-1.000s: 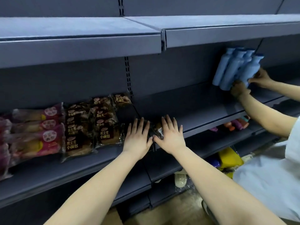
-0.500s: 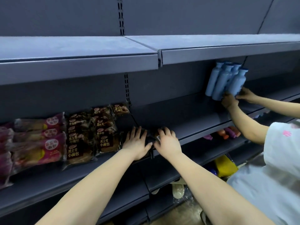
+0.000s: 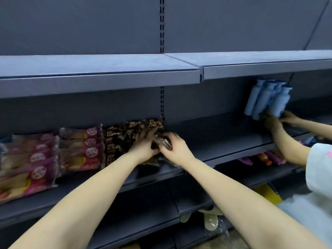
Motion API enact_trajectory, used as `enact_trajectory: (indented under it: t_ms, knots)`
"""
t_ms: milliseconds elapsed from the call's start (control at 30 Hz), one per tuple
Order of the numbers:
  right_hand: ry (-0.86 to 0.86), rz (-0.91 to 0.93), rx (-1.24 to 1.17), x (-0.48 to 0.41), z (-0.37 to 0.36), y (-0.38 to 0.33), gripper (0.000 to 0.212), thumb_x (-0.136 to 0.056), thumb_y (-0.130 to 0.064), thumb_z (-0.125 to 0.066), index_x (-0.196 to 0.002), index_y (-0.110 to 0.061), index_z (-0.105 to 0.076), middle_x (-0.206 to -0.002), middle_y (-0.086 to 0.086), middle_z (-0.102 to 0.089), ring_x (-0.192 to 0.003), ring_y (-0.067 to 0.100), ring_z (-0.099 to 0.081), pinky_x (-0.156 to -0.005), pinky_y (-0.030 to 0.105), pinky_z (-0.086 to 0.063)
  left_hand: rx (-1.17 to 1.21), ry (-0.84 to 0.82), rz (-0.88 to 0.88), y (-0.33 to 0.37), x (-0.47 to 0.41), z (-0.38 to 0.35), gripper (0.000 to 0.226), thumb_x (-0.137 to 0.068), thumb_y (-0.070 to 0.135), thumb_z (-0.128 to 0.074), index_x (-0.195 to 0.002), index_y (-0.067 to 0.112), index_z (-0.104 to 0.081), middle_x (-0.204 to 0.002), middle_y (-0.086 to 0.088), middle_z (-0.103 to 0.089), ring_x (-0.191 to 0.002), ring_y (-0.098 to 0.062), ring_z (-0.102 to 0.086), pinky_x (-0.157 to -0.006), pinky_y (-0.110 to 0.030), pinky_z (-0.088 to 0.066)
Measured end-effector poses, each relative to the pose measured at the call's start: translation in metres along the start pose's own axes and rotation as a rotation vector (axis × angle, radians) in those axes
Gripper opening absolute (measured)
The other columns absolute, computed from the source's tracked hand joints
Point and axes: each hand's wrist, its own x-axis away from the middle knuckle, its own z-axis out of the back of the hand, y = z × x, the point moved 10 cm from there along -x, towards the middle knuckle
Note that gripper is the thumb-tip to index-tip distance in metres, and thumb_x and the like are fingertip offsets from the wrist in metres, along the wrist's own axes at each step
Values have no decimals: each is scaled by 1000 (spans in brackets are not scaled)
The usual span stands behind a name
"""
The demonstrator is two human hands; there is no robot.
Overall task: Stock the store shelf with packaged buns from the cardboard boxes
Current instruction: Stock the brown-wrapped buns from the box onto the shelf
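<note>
Brown bun packet (image 3: pixel 163 141), right hand (image 3: pixel 177 148) curled round it, left hand (image 3: pixel 143 143) beside, grip unclear

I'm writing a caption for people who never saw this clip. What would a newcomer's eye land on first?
First, the hands meeting at the middle of the shelf: the right hand grips a dark bun pack and the left hand rests against it. Next come the pink packs and dark packs to their left, and the blue bottles that a second person holds at upper right.
</note>
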Motion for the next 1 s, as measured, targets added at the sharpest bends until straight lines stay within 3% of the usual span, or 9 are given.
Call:
enact_trajectory:
  t_ms: [133, 300, 433, 600, 733, 800, 867, 1000]
  knots:
    - [-64, 112, 45, 3, -36, -32, 44, -85, -36, -56, -119, -9, -52, -112, 12, -58, -100, 29, -57, -78, 33, -44, -29, 50, 23, -38, 24, 22, 72, -80, 34, -70, -143, 28, -35, -154, -2, -21, -143, -31, -12, -115, -39, -18]
    - [-55, 166, 99, -6, -51, -55, 37, -95, -30, -50, -124, -7, -52, -109, 17, -63, -98, 35, -60, -75, 37, -49, 27, 178, 112, -78, 48, 61, 77, -71, 54, -74, -135, 21, -47, -138, -4, -50, -128, -27, -44, -103, -37, -39]
    - [-40, 104, 64, -12, -55, -53, 33, -99, -29, -43, -120, -6, -52, -86, 18, -66, -77, 36, -63, -58, 30, -40, 224, 257, 195, -90, 66, 80, 67, -76, 39, -77, -133, 16, -49, -132, -2, -56, -121, -21, -52, -94, -26, -41]
    - [-66, 52, 67, -5, -67, -50, 32, -101, -31, -37, -109, -7, -56, -83, 17, -64, -77, 36, -62, -62, 36, -47, 507, 373, 260, -104, 85, 81, 61, -73, 32, -80, -125, 17, -51, -124, 1, -59, -113, -13, -54, -92, -24, -42]
    - [30, 72, 180, 1, -62, -49, 29, -97, -26, -45, -120, -11, -54, -105, 15, -64, -91, 37, -62, -68, 36, -47, 607, 410, 327, -115, 92, 75, 63, -75, 33, -79, -129, 14, -52, -125, 0, -59, -115, -16, -55, -95, -28, -46]
    - [101, 197, 264, 3, -57, -60, 42, -89, -23, -57, -128, -9, -49, -120, 16, -57, -102, 37, -57, -73, 40, -51, 621, 394, 346, -117, 94, 72, 63, -76, 32, -78, -130, 13, -52, -127, -4, -60, -116, -20, -57, -97, -34, -48]
    - [65, 386, 424, 6, -67, -71, 63, -78, -30, -68, -132, -8, -45, -131, 17, -50, -109, 39, -53, -81, 49, -52, 637, 373, 360, -122, 93, 67, 64, -77, 32, -78, -132, 13, -52, -127, -7, -60, -116, -21, -57, -99, -41, -48]
    - [-43, 480, 580, 5, -84, -70, 88, -67, -42, -76, -140, -11, -38, -143, 14, -44, -129, 41, -41, -100, 60, -36, 666, 336, 373, -116, 88, 58, 62, -79, 32, -75, -134, 14, -51, -128, -5, -60, -116, -21, -58, -97, -40, -50]
